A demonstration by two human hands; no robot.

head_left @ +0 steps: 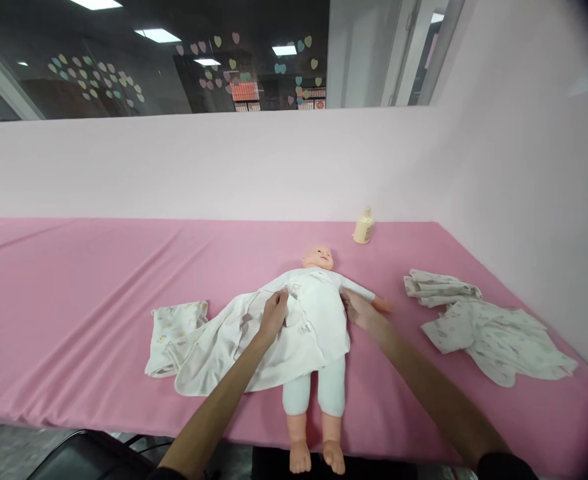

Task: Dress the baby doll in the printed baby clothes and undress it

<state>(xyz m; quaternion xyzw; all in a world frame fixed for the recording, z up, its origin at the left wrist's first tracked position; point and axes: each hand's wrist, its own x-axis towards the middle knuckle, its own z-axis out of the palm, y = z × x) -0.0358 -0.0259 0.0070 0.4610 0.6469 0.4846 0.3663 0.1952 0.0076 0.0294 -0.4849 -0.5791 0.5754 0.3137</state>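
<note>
A baby doll (318,259) lies face up on the pink table (74,287), head away from me, bare feet over the near edge. It wears a white wrap top (319,320) and pale leggings. My left hand (274,315) pinches the top's front flap at the doll's chest, fingers closed on the fabric. My right hand (358,309) rests at the doll's side by its outstretched arm, fingers curled against the garment there. A white cloth (214,353) spreads out from under the doll toward the left.
A small patterned garment (174,330) lies left of the cloth. Crumpled patterned clothes (489,330) sit at the right. A cream baby bottle (363,227) stands behind the doll by the pink wall. A black chair (84,457) is at the near edge.
</note>
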